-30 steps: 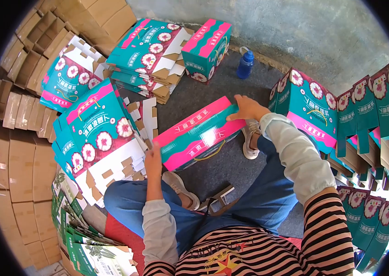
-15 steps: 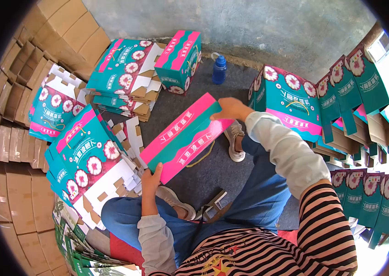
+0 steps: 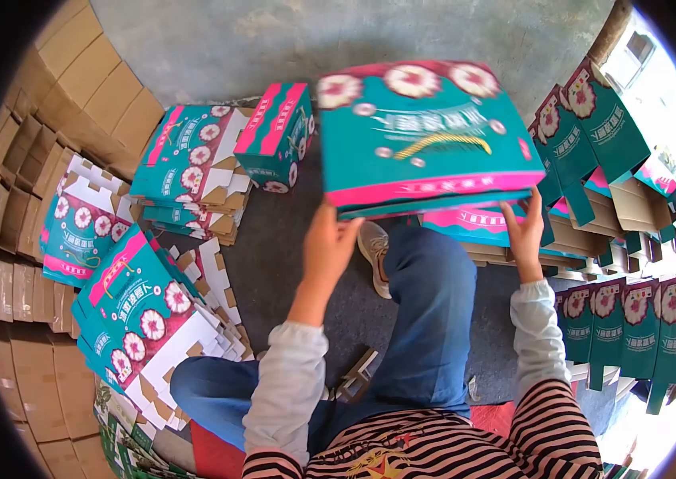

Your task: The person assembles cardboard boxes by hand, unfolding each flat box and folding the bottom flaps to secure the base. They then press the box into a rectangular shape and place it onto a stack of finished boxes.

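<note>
A teal and pink gift box with white flower prints is held up in front of me, its broad face and yellow rope handle showing. My left hand grips its near left corner, thumb along the lower edge. At the near right corner, my right hand holds the same edge. Part of another printed box shows beneath the held one, by my right hand. The fingers under the box are partly hidden.
Flat printed cartons lie in piles on the left, before stacked brown boxes. A formed gift box stands near the wall. Part-folded cartons line the right side. My shoe rests on the dark floor.
The box has gone up, away from me and to the right, turning its broad face into view. My right hand has shifted from its far end to the near right corner. The blue bottle is now hidden.
</note>
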{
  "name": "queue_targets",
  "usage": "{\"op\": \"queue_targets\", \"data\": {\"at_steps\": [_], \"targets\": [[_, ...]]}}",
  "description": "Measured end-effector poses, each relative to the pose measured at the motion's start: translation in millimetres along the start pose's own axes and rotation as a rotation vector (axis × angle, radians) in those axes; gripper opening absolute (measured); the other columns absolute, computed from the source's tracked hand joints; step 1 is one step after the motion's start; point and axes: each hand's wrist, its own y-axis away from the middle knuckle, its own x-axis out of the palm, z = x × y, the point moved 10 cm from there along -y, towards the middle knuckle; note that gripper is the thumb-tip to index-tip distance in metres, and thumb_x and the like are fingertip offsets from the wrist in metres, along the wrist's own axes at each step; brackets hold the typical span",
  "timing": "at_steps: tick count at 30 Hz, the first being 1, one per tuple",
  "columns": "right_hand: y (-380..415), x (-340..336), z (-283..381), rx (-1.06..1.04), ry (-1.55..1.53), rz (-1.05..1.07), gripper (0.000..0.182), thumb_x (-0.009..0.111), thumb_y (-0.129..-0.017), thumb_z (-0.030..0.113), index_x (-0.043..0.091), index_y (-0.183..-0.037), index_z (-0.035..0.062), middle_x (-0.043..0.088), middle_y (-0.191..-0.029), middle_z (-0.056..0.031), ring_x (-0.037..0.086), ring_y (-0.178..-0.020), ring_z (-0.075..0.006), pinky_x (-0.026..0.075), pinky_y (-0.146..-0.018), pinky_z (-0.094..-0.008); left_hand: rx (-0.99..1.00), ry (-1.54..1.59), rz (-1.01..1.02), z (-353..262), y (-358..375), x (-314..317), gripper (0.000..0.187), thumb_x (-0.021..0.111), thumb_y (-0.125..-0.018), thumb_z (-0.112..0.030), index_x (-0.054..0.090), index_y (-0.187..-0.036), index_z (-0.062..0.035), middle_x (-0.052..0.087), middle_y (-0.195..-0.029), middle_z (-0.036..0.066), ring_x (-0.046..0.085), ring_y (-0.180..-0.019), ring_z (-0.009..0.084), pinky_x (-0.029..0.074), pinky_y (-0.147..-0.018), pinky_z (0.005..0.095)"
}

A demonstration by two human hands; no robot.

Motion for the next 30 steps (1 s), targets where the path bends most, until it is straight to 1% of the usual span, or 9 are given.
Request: {"op": "queue_targets", "data": {"at_steps": [2,5,8,13,16,19,22,25,30], "targets": [[23.0,-16.9,-68.5,0.142,0.160,-0.007,0.069,0.074,-0.077,0.021,0.037,-0.131,-0.0021,0.056,-0.117,-0.0191,0.059,-0.100,-0.0267,0.048,-0.082,-0.0353,-0.011,0.058,0.154,11.5,-11.5,58.8,0.063,0.067,-0.080,-0.015,0.038,-0.135,-0.0027,0.060,-0.103,0.018,0.065,-0.074,0.0231,0.052,-0.066,0.0313],[47.5,-30.3,-141.3,0.287,0.200,0.076,0.067,0.073,-0.079,0.020,0.037,-0.132,0.0007,0.056,-0.120,-0.0159,0.057,-0.106,-0.0256,0.048,-0.083,-0.0340,-0.137,0.167,0.369,32.1,-10.6,130.1,0.072,0.066,-0.080,-0.022,0.031,-0.139,0.0004,0.057,-0.114,0.022,0.066,-0.085,0.0234,0.051,-0.074,0.0314],[54.7,-38.0,-173.9,0.310,0.027,0.031,0.064,0.072,-0.080,0.021,0.039,-0.131,0.0029,0.055,-0.123,-0.0139,0.055,-0.110,-0.0262,0.047,-0.084,-0.0340,-0.202,0.213,0.475,35.0,-13.2,162.2,0.075,0.062,-0.079,-0.024,0.028,-0.140,0.0027,0.053,-0.123,0.023,0.064,-0.094,0.0232,0.049,-0.081,0.0312],[31.4,-44.3,-197.4,0.309,0.134,0.040,0.064,0.072,-0.079,0.021,0.040,-0.129,-0.0002,0.054,-0.121,-0.0169,0.055,-0.109,-0.0271,0.047,-0.087,-0.0350,-0.301,0.246,0.569,33.8,-26.6,185.4,0.077,0.057,-0.074,-0.021,0.026,-0.141,0.0020,0.051,-0.127,0.022,0.062,-0.098,0.0234,0.045,-0.088,0.0301],[27.3,-52.1,-206.1,0.347,0.260,0.059,0.064,0.072,-0.079,0.023,0.039,-0.130,0.0002,0.056,-0.116,-0.0160,0.056,-0.107,-0.0268,0.047,-0.087,-0.0352,-0.448,0.228,0.711,29.0,-24.3,199.5,0.077,0.055,-0.075,-0.013,0.024,-0.145,-0.0101,0.044,-0.136,0.019,0.040,-0.128,0.0292,0.031,-0.104,0.0358],[26.8,-52.7,-197.2,0.298,0.220,0.025,0.067,0.073,-0.079,0.025,0.038,-0.131,0.0007,0.053,-0.116,-0.0157,0.057,-0.103,-0.0273,0.047,-0.086,-0.0368,-0.440,0.347,0.717,42.0,-25.4,221.1,0.081,0.056,-0.075,-0.013,0.020,-0.147,-0.0118,0.041,-0.137,0.021,0.040,-0.129,0.0296,0.033,-0.103,0.0360],[34.3,-54.3,-195.8,0.336,0.258,-0.007,0.070,0.073,-0.078,0.025,0.036,-0.133,0.0017,0.050,-0.121,-0.0171,0.057,-0.103,-0.0285,0.049,-0.082,-0.0373,-0.328,0.309,0.637,47.3,-31.8,221.2,0.083,0.059,-0.072,-0.018,0.021,-0.145,-0.0080,0.055,-0.121,0.022,0.059,-0.103,0.0247,0.044,-0.089,0.0307],[52.8,-60.4,-181.5,0.240,0.440,-0.033,0.069,0.070,-0.079,0.018,0.033,-0.135,0.0011,0.046,-0.123,-0.0194,0.055,-0.103,-0.0305,0.049,-0.082,-0.0378,-0.367,0.301,0.636,61.1,-20.5,219.6,0.080,0.060,-0.073,-0.019,0.025,-0.144,-0.0076,0.055,-0.121,0.024,0.058,-0.105,0.0266,0.045,-0.089,0.0325],[109.8,-67.8,-175.6,0.335,0.375,-0.014,0.065,0.057,-0.077,0.002,0.031,-0.136,-0.0010,0.046,-0.122,-0.0213,0.053,-0.104,-0.0321,0.046,-0.087,-0.0374,-0.384,0.210,0.494,74.0,-9.5,162.2,0.060,0.059,-0.080,-0.019,0.041,-0.135,-0.0051,0.056,-0.118,0.025,0.058,-0.107,0.0283,0.046,-0.088,0.0344]]}}
